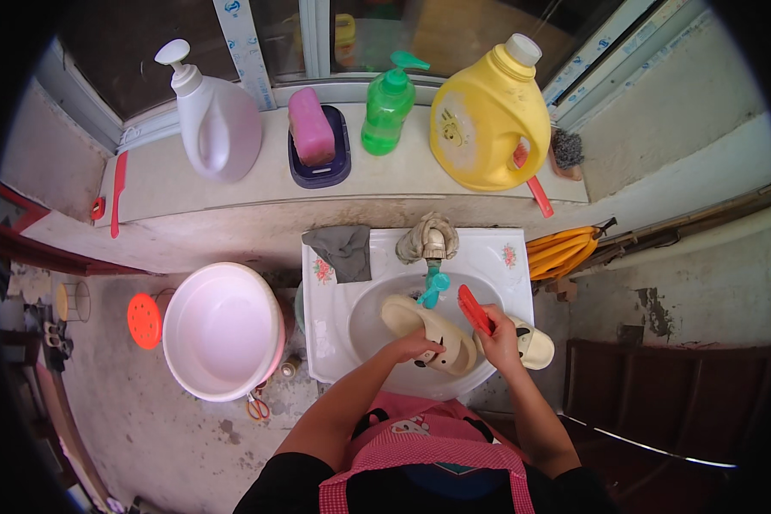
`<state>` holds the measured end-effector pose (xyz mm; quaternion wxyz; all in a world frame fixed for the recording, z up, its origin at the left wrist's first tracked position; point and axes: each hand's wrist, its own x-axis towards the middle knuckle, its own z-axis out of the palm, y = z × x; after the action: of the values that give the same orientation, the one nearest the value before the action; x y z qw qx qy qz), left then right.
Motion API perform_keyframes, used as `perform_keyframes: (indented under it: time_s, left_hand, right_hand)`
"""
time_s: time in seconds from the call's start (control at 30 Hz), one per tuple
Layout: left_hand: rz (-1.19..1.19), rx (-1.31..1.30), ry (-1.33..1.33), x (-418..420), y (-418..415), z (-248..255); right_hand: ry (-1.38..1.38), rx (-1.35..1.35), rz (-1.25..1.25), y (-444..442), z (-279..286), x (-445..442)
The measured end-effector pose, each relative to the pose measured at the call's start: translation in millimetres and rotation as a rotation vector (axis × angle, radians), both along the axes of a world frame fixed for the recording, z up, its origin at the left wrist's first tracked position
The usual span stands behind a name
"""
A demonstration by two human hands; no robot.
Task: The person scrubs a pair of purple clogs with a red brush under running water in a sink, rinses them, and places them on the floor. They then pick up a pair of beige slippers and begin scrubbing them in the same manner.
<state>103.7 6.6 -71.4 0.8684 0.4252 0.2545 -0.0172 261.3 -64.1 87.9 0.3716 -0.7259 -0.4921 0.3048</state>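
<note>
My left hand grips a cream slipper by its strap, over the oval basin of a white ceramic sink. In my right hand is a red scrubbing brush, raised just to the right of that slipper. A second cream slipper rests at the right rim of the sink, partly hidden behind my right hand. The faucet's turquoise part hangs above the slipper's far end, and a cloth is wrapped around the metal tap. A grey cloth lies on the sink's back left corner.
On the ledge stand a white pump bottle, pink soap on a dark dish, a green pump bottle and a yellow jug. Left of the sink are a large pink basin and scissors. An orange hose hangs right.
</note>
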Motion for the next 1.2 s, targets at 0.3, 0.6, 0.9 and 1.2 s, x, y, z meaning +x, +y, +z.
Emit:
perform_keyframes:
  time_s: [0.3,0.6,0.9,1.2]
  left_hand:
    - [0.641,-0.575,0.095,-10,28,25]
    - [0.671,-0.631,0.096,3,29,19]
    - [0.656,-0.561,0.106,1,48,41]
    - [0.581,-0.481,0.253,-1,103,41]
  right_hand:
    - [-0.34,0.027,-0.263,-36,-52,-14]
    - [0.068,-0.116,-0.338,9,-97,-9]
    - [0.226,0.148,-0.512,7,-73,-39]
    - [0.416,-0.115,-0.425,8,-84,-34]
